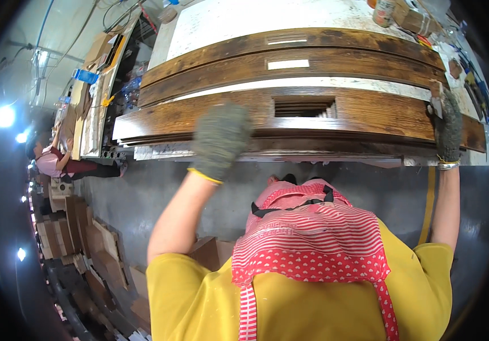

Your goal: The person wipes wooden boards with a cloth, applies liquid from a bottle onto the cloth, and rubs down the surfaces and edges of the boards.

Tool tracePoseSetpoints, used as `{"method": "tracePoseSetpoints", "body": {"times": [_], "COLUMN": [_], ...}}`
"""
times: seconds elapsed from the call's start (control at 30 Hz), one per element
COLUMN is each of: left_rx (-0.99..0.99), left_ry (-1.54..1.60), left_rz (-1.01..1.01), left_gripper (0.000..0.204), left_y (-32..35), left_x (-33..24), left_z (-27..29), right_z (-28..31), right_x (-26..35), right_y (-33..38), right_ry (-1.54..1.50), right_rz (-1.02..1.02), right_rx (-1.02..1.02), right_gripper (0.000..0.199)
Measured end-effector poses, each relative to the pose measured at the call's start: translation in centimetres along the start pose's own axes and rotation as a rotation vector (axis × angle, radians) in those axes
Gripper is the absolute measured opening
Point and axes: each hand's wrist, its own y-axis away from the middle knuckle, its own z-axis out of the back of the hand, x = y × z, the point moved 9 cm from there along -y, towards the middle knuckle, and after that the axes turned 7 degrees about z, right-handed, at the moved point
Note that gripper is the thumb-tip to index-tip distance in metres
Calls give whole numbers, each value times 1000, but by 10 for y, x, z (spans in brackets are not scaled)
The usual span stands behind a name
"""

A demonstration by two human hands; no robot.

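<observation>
Long dark-stained wooden boards lie across a white-topped table. The nearest board [381,111] tops a stack and has a rectangular cutout, through which the boards below show. My left hand [222,139], in a dark knitted glove with a yellow cuff, is over the stack's front edge. It is smeared by motion, and its fingers cannot be made out. At the stack's right end, my right hand [449,128], gloved alike, is closed around a small flat greyish piece [436,105] against the board. Its exact kind is unclear.
Two more slotted boards [210,71] lie behind the stack. A jar [383,12] and assorted clutter sit at the table's far right. Leftward, another person [51,162] stands by a side bench [94,116]. Cardboard pieces [99,250] lean at lower left; a yellow line [428,204] marks the floor.
</observation>
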Motion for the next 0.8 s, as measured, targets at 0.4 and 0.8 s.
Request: {"method": "tracePoseSetpoints", "body": {"times": [0.4,0.8], "left_rx": [-102,188], "left_ry": [64,94], "left_rz": [-191,-153], "left_gripper": [18,18], "left_y": [-23,-31], "left_x": [-120,-130], "left_z": [10,1], "right_z": [-55,-50], "right_x": [77,68], "right_y": [14,12], "right_ry": [928,629], "right_rz": [613,422], "right_rx": [108,60], "right_gripper": [49,35]}}
